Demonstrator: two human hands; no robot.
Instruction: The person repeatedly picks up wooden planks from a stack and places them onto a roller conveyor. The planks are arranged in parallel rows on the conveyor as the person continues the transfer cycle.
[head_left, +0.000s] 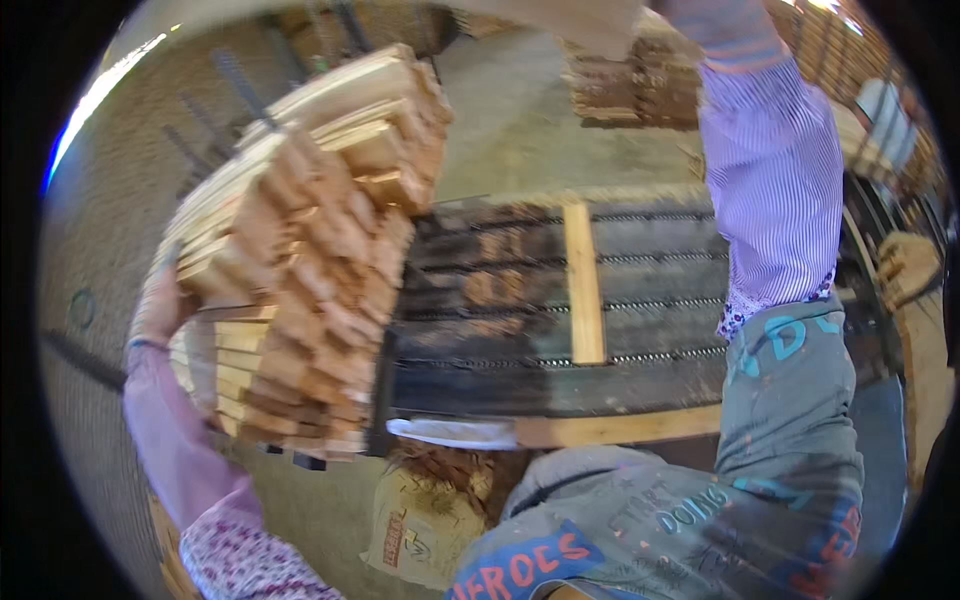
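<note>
At the far left, my left hand [165,305] grips the outer end of a wooden board [215,275] in a tall, uneven stack of boards [320,235]. Its fingers lie along the outside and are slightly blurred. My right arm reaches up, and my right hand [715,30] is at the top edge, partly cut off with its fingers hidden. Beside it a pale, blurred shape [580,20] crosses the top; I cannot make out what it is. One narrow board [584,285] lies across the chains of a dark conveyor bed [660,285] in front of me.
A wooden rail [620,427] with pale wrapping [455,432] runs along the conveyor's near edge. Below it sits a printed sack [425,525]. More stacked wood [635,80] stands beyond the conveyor. Upright metal bars [240,85] rise behind the left stack. Another person [888,120] is at the far right.
</note>
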